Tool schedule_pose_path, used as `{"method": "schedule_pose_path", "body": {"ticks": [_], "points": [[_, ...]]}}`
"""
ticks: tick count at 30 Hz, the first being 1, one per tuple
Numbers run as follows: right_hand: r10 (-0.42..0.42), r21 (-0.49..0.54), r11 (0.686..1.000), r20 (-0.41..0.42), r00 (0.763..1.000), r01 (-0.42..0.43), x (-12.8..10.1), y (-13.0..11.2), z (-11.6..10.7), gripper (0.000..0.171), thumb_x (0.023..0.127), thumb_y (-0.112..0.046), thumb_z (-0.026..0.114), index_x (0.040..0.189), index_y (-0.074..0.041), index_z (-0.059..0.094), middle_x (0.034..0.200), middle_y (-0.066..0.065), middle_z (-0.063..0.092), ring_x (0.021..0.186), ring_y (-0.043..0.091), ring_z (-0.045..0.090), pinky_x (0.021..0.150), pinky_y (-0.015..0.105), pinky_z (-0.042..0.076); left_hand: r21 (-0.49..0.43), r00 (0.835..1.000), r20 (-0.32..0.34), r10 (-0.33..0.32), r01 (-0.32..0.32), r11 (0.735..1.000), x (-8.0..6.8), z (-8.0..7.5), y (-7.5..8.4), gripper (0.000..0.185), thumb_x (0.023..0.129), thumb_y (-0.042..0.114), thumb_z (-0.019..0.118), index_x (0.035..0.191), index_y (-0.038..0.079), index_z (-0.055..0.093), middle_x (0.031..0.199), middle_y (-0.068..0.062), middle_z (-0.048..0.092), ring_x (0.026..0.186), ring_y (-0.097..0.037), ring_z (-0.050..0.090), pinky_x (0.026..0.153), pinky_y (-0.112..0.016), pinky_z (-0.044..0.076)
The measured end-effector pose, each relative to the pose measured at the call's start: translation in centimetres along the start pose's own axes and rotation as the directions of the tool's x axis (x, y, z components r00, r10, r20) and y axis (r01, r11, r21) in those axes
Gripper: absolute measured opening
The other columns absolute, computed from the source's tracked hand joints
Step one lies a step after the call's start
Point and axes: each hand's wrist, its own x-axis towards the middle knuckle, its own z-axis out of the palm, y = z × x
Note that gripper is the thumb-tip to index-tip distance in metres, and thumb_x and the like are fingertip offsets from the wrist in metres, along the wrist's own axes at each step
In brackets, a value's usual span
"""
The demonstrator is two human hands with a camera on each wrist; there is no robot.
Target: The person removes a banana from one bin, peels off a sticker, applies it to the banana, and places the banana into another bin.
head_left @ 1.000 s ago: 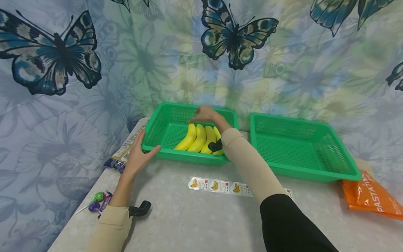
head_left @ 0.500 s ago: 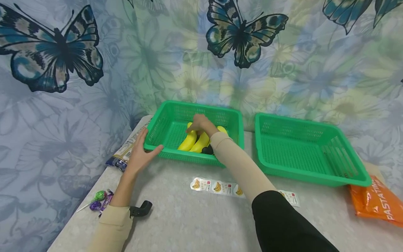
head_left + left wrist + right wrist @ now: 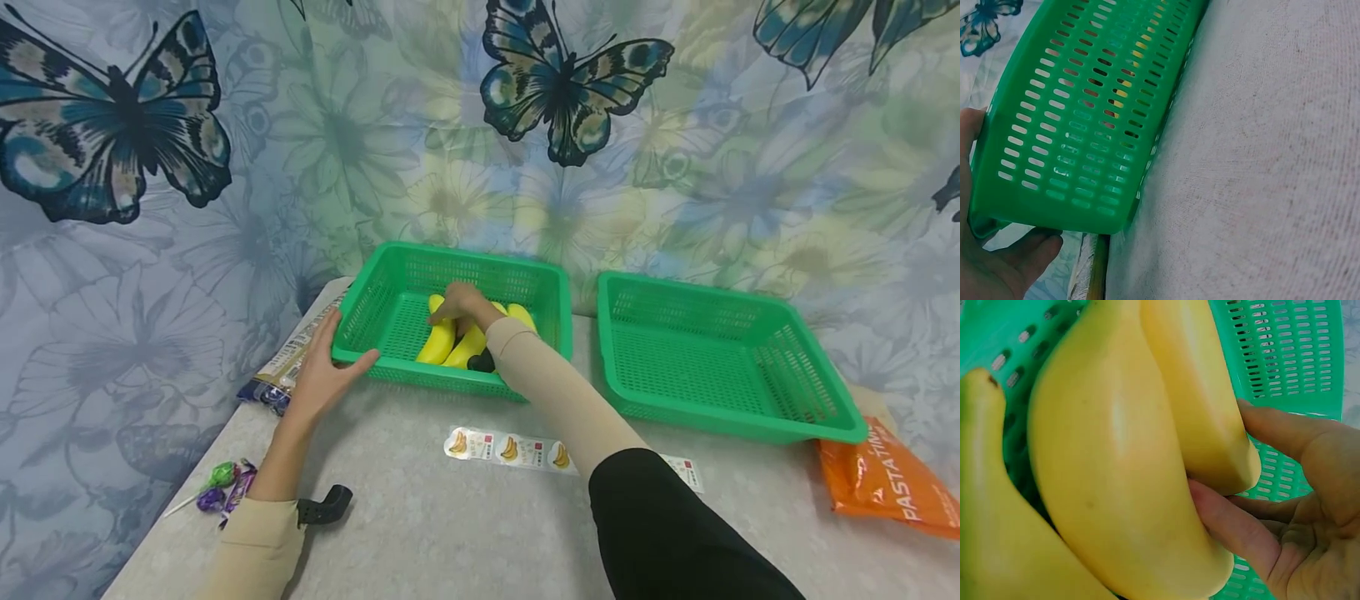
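A bunch of yellow bananas (image 3: 442, 340) lies in the left green basket (image 3: 382, 287). My right hand (image 3: 461, 302) reaches into the basket and grips the bananas (image 3: 1116, 475). In the right wrist view the fingers (image 3: 1235, 525) curl under them, one wedged between two bananas. My left hand (image 3: 322, 375) rests against the basket's front left corner, thumb along the front wall and fingers straight along the side. The left wrist view shows that hand (image 3: 997, 262) cupping the corner of the basket (image 3: 1085, 112).
A second green basket (image 3: 825, 400) stands to the right with nothing in it. A strip of banana stickers (image 3: 510, 447) lies in front of the baskets. An orange pasta bag (image 3: 888, 483) is at the far right, wrapped sweets (image 3: 221, 487) and a packet (image 3: 288, 367) at the left.
My right hand has come down from above the bananas onto them and closed round them. The left hand has stayed at the basket's corner.
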Motion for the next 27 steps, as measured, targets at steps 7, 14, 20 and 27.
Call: {"method": "schedule_pose_path", "body": {"ticks": [7,14,20,27], "points": [[0.012,0.010,1.000,-0.105,0.994,-0.011,-0.5,0.3,-0.2,0.038,0.085,-0.037,0.074,0.102,-0.005,0.061,0.090,0.008,0.066,0.074,0.019,0.070,0.068,0.025,0.060,-0.011,1.000,0.010,-0.018,0.018,1.000,0.1,0.2,0.1,0.099,0.087,0.051,0.067,0.159,0.021,0.006,0.166,-0.007,0.002,0.151,-0.040,0.007,0.113,-0.071,0.016],[-0.039,0.004,0.999,-0.193,0.980,0.041,-1.3,-0.2,-1.2,0.034,0.085,-0.037,0.073,0.072,-0.008,0.062,0.073,0.011,0.072,0.074,0.024,0.074,0.070,0.032,0.061,-0.021,0.999,0.011,-0.034,0.034,0.999,-0.1,-0.1,0.1,0.099,0.087,0.052,0.066,0.159,0.023,0.005,0.166,-0.006,0.000,0.151,-0.040,0.006,0.113,-0.072,0.016],[-0.037,-0.032,0.999,-0.236,0.971,0.031,-3.3,0.0,-3.0,0.038,0.087,-0.038,0.068,0.064,-0.011,0.056,0.077,0.014,0.073,0.073,0.025,0.074,0.064,0.031,0.061,-0.011,1.000,0.008,-0.018,0.018,1.000,0.0,-0.3,0.0,0.099,0.087,0.049,0.067,0.159,0.018,0.006,0.166,-0.009,0.002,0.151,-0.041,0.008,0.113,-0.071,0.017],[-0.067,0.053,0.995,-0.299,0.952,0.086,-8.2,1.4,-5.0,0.038,0.086,-0.031,0.069,0.059,-0.011,0.052,0.062,0.012,0.063,0.045,0.014,0.060,0.051,0.027,0.057,-0.015,1.000,0.009,-0.018,0.018,1.000,0.0,-0.2,0.1,0.099,0.088,0.051,0.066,0.159,0.018,0.006,0.166,-0.010,0.001,0.150,-0.043,0.007,0.112,-0.072,0.018]]}}
